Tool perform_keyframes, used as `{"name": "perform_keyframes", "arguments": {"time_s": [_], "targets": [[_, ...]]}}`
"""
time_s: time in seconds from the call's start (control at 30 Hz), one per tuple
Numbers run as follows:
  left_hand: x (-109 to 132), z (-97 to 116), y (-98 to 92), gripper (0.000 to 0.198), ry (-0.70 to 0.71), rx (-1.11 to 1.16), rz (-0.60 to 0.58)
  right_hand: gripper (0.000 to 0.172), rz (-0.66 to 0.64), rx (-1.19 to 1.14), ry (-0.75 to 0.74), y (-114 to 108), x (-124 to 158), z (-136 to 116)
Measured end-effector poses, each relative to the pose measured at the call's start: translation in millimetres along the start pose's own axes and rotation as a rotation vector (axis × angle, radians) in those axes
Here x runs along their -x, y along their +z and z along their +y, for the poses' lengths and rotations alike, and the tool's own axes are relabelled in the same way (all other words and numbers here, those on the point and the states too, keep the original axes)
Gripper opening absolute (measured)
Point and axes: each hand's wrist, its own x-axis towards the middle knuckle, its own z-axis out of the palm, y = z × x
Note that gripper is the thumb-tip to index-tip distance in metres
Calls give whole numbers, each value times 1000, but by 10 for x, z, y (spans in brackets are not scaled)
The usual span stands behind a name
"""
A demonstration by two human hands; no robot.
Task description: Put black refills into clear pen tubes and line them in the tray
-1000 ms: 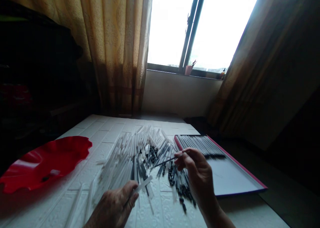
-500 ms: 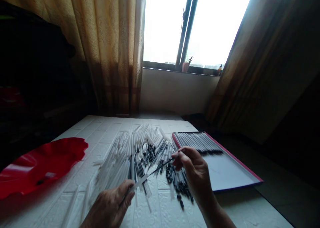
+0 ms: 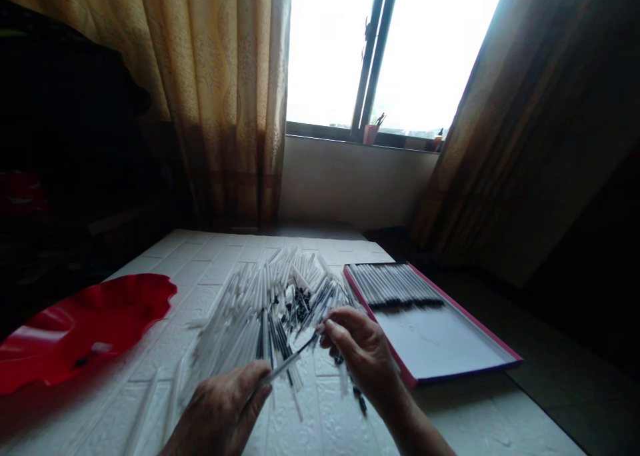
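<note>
The left hand (image 3: pixel 223 399) pinches a clear plastic tube (image 3: pixel 283 367) between thumb and fingers, while the right hand (image 3: pixel 357 346) grips a thin dark rod (image 3: pixel 308 344) in closed fingertips. Tube and rod meet end to end above the white table (image 3: pixel 320 396), in front of a loose pile of clear tubes (image 3: pixel 240 309). The step in hand appears to be sliding rod into tube; the next move seems to call for keeping both aligned and pushing gently.

Two hands (image 3: pixel 220 403), one red dish (image 3: pixel 130 306), one box (image 3: pixel 450 343), two curtains (image 3: pixel 230 76), one cup (image 3: pixel 370 135), tubes (image 3: pixel 240 329) beyond counting
</note>
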Motion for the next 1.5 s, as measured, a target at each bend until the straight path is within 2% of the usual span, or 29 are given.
{"name": "perform_keyframes", "arguments": {"time_s": [0.17, 0.27, 0.37, 0.43, 0.53, 0.67, 0.8, 0.97, 1.07, 1.1, 1.23, 1.37, 1.5], "targets": [[-2, 26, -20, 20, -75, 61, -43, 30, -311, 420, -202, 141, 89, 0], [1, 12, -22, 18, -136, 108, -81, 38, -431, 579, -260, 149, 13, -14], [16, -21, -9, 18, -191, 142, -107, 38, -437, 835, -238, 139, -211, 25], [28, -49, 1, 19, -205, 150, -91, 29, -420, 956, -216, 158, -395, 98], [23, -88, 0, 19, -191, 137, -36, 22, -474, 1088, -184, 239, -610, 249], [-19, -104, -22, 18, -190, 140, 7, 12, -586, 1188, -154, 368, -707, 399], [-20, -88, -28, 18, -194, 127, 4, 15, -642, 1211, -104, 438, -705, 437], [13, -106, -6, 20, -183, 104, -1, 11, -610, 1122, -35, 512, -722, 439], [20, -138, 14, 21, -164, 82, 22, 2, -536, 980, 0, 517, -707, 421], [22, -144, 19, 21, -152, 76, 32, 5, -503, 914, 13, 495, -686, 408], [35, -121, 24, 20, -120, 93, 34, 10, -415, 568, 112, 277, -483, 331], [49, -46, 39, 16, -136, 131, -40, 25, -392, 257, 254, 3, -144, 264], [43, -1, 63, 14, -78, 110, -62, 31, -320, -207, 476, -95, 89, 242]]}}
